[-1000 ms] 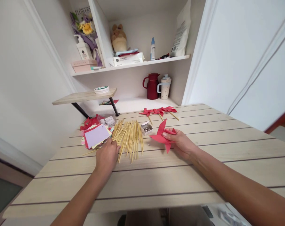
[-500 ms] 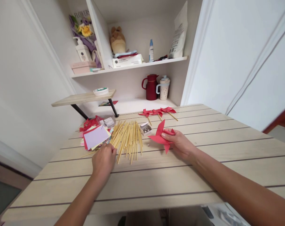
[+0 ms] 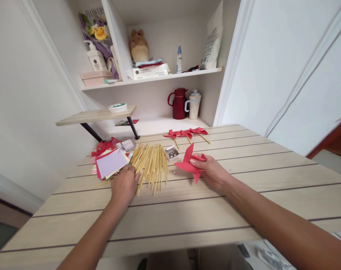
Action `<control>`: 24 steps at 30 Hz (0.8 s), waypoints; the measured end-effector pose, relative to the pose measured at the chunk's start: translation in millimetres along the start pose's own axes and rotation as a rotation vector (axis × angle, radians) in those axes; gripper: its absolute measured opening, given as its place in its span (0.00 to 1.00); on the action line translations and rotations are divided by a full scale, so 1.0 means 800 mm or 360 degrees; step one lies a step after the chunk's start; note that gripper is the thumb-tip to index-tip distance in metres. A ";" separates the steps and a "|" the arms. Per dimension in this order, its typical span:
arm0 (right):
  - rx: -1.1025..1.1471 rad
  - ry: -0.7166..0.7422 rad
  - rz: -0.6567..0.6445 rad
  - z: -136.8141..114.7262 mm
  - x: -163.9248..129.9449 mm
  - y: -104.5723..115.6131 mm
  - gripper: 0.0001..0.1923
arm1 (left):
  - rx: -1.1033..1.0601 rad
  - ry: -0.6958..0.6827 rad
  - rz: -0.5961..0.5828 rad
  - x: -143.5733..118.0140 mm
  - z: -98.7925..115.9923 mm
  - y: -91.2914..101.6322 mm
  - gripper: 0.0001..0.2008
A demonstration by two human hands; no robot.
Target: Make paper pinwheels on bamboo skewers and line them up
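Left hand [image 3: 124, 186] down on the counter [image 3: 187, 210] at the near edge of the loose wooden sticks [image 3: 150, 165], fingers curled among them — whether one is pinched, cannot tell. Right hand [image 3: 212, 172] at centre frame, closed on a red paper pinwheel [image 3: 190, 164], thumb pressing its folded middle. Thin, light, easily creased paper — best held at the hub. Sticks stiff, light, prone to rolling.

I have a single head-worn view: it looks forward and down across the pale slatted wooden table [image 3: 187, 210], close above both forearms, facing the white recessed wall shelf [image 3: 150, 78].
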State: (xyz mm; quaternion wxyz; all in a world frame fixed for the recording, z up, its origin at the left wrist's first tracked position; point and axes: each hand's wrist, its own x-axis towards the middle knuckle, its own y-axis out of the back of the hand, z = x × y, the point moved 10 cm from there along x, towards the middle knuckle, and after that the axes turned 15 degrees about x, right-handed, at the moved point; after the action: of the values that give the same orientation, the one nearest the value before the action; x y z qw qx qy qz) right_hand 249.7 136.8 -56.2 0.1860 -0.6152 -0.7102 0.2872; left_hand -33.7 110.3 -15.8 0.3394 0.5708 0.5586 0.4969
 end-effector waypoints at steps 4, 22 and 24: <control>0.0024 0.0008 0.0027 0.000 0.000 0.001 0.19 | 0.0041 0.0064 -0.0027 0.002 -0.003 -0.003 0.16; 0.0059 -0.0023 -0.0032 0.002 0.000 -0.003 0.17 | -0.0894 0.0314 -0.0021 -0.006 -0.063 -0.022 0.16; 0.0057 -0.0023 -0.0041 0.002 0.000 -0.005 0.17 | -0.1185 0.0331 -0.0013 -0.011 -0.070 -0.028 0.16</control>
State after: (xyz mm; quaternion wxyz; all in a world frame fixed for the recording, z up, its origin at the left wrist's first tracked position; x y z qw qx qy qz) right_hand 246.0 136.3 -54.7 0.1955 -0.6005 -0.7142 0.3017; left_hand -92.7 95.5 -23.0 0.4668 0.3529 0.3738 0.7196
